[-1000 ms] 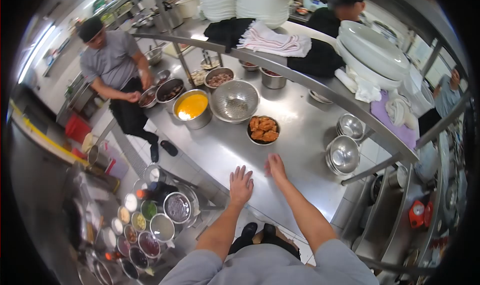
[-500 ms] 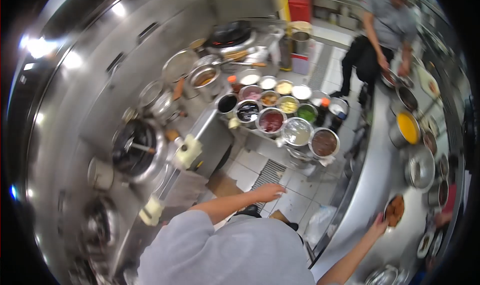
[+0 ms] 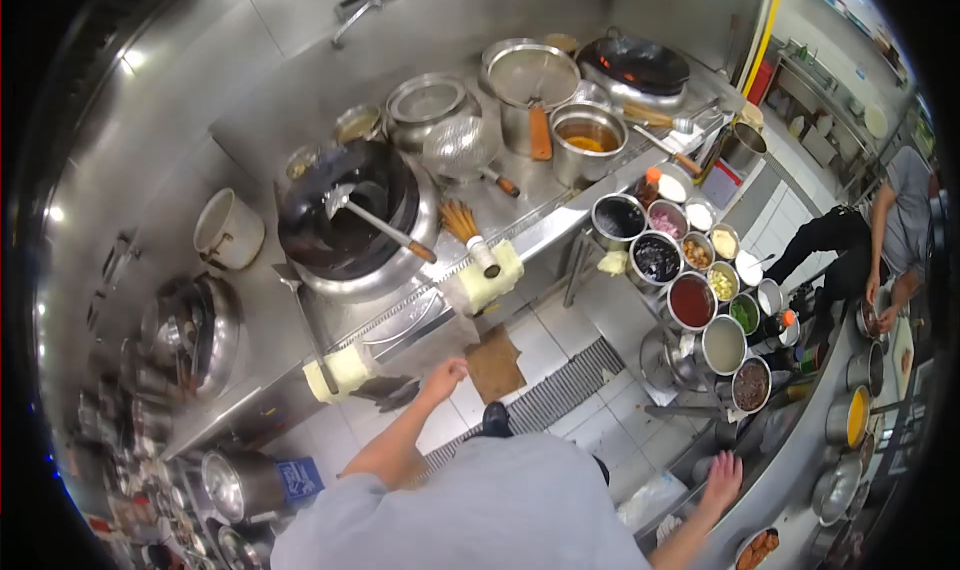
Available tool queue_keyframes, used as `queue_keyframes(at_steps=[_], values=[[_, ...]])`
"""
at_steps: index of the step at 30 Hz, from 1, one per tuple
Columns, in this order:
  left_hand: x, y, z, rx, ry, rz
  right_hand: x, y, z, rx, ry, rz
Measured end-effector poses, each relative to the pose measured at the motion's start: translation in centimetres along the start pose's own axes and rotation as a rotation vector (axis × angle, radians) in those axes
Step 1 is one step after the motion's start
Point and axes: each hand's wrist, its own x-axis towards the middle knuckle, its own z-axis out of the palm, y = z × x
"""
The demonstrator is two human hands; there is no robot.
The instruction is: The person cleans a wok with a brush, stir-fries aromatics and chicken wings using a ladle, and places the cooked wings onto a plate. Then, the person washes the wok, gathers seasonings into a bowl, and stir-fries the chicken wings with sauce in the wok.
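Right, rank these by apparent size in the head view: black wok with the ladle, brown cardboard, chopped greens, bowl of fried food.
1. Black wok
2. Brown cardboard
3. Chopped greens
Unranked: bowl of fried food, cut off by the frame edge.

Browned food pieces [image 3: 762, 547] filling bowl [image 3: 740, 545]

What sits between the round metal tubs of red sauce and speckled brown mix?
A round metal tub of pale, cloudy liquid, as the head view shows.
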Motion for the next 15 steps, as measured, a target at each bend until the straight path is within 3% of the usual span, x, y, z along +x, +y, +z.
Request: queue_keyframes(at_steps=[1, 4, 7, 10, 12, 15], values=[[0.3, 0.4, -1.5, -0.121, 0.017, 0.066, -1.1, 1.5, 5.9, -0.093, -0.075, 0.086], [1.9, 0.9, -4.9, -0.109, -0.002, 0.057, -3.1, 9.2, 19.8, -0.566, -0.292, 0.110], [1.5, 4.4, -8.3, 0.002, -0.072, -0.008, -3.9, 19.9, 28.6, -0.872, -0.600, 0.324], [-0.3, 8.4, -9.8, 0.266, -0.079, 0.082, -3.2, 33.2, 33.2, -1.297, -1.046, 0.516], [-1.5, 9.2, -10.5, 0.269, -0.082, 0.203, -1.8, 41.7, 35.7, -1.624, -1.376, 0.637], [-4.2, 9.3, -11.3, 0.235, 0.038, 0.166, -2.3, 49.4, 41.2, -1.900, -1.436, 0.557]])
